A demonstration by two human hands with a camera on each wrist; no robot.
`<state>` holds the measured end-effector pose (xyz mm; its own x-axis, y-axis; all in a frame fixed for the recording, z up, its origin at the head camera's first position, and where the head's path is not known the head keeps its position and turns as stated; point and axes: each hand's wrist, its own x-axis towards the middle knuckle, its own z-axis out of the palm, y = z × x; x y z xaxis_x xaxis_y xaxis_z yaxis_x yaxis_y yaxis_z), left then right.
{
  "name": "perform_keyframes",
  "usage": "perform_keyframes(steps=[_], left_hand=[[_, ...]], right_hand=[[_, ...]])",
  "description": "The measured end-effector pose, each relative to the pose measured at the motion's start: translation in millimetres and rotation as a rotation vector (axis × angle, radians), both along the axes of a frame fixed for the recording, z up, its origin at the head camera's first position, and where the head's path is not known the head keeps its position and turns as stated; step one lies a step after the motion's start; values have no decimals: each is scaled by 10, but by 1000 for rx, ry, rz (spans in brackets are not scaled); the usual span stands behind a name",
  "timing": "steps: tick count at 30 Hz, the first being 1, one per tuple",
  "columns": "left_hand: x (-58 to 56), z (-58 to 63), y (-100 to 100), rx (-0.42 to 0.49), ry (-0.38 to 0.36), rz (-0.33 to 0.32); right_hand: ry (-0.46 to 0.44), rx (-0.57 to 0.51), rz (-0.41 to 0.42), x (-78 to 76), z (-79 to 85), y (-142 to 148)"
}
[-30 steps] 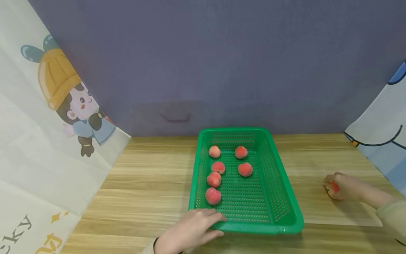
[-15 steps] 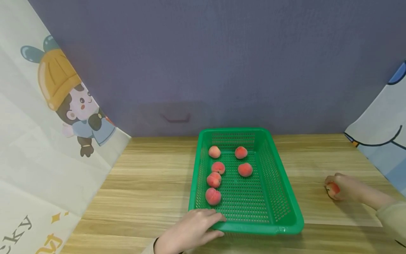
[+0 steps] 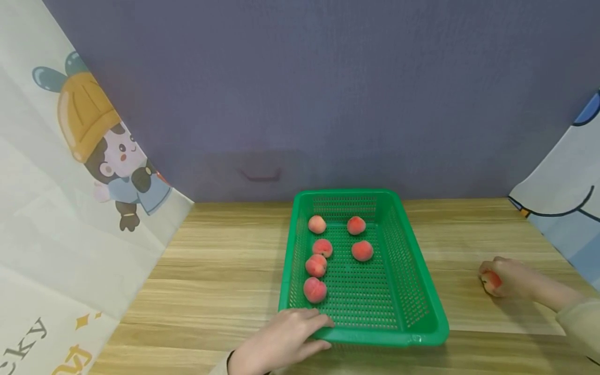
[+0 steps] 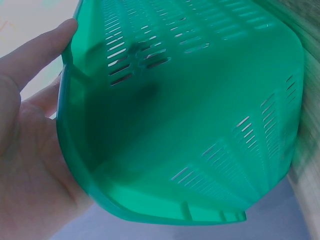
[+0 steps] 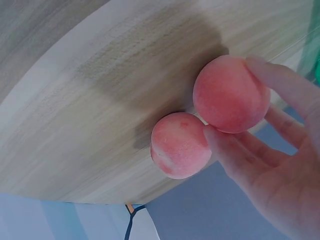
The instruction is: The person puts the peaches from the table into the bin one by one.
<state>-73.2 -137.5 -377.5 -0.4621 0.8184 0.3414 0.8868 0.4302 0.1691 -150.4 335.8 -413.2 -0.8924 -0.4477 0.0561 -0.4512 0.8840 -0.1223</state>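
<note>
A green plastic basket (image 3: 424, 291) with slotted walls stands on the wooden table in the head view, several peaches inside it. Five fingers' worth of my left hand (image 3: 286, 336) lies at its near left corner, fingers over the rim and thumb on the front side, gripping it. Off to the basket's right, my right hand (image 3: 515, 278) holds a peach (image 5: 230, 95) between thumb and fingers, low at the tabletop. Right beside that fruit, the right wrist view shows a second peach (image 5: 180, 147) on the table; in the head view the hand hides it.
Inside the basket, a peach (image 3: 315, 289) lies nearest the left hand, with others along the left side and a peach (image 3: 362, 250) nearer the middle. A dark blue-grey panel (image 3: 300, 104) rises behind the wooden table (image 3: 211, 260). Printed cartoon sheets (image 3: 47, 208) stand at the sides.
</note>
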Motion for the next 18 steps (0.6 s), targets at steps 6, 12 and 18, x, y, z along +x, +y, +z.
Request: perform_keyframes(steps=[6,12,18], left_hand=[[2,-1,-1,2,-9,0],[-2,0,0,-3,-12,-1],[-3,0,4,0,-17,-5]], right_hand=[[11,-27,23,3,3,-15],[114,-53,82,4,9,-42],[219,-79,180,-1,36,-85]])
